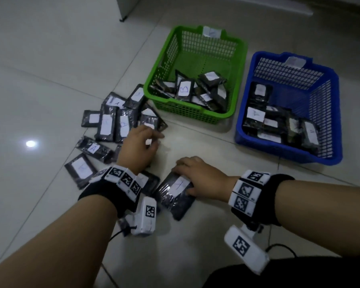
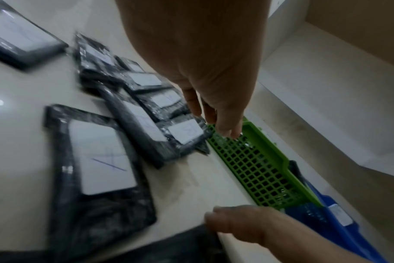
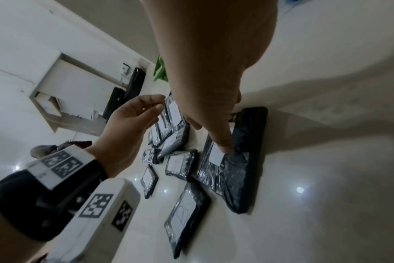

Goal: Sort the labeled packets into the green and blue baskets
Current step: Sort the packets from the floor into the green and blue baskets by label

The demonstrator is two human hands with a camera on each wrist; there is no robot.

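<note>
Black packets with white handwritten labels (image 1: 106, 123) lie scattered on the floor tiles left of the green basket (image 1: 197, 115) and the blue basket (image 1: 279, 150); both baskets hold several packets. My right hand (image 1: 197, 175) grips one packet (image 1: 175, 200) flat on the floor, fingers curled over its far edge and thumb on its label (image 3: 216, 154). My left hand (image 1: 141, 144) hovers over the heap near the green basket's front corner, fingers relaxed (image 2: 214, 106) and holding nothing. A packet marked B (image 2: 187, 132) lies just under its fingertips.
A packet marked A (image 2: 101, 160) and another marked B (image 3: 184, 211) lie near my wrists. A white cabinet base (image 1: 123, 9) stands at the far left. A dark trouser leg (image 1: 299, 273) fills the bottom right.
</note>
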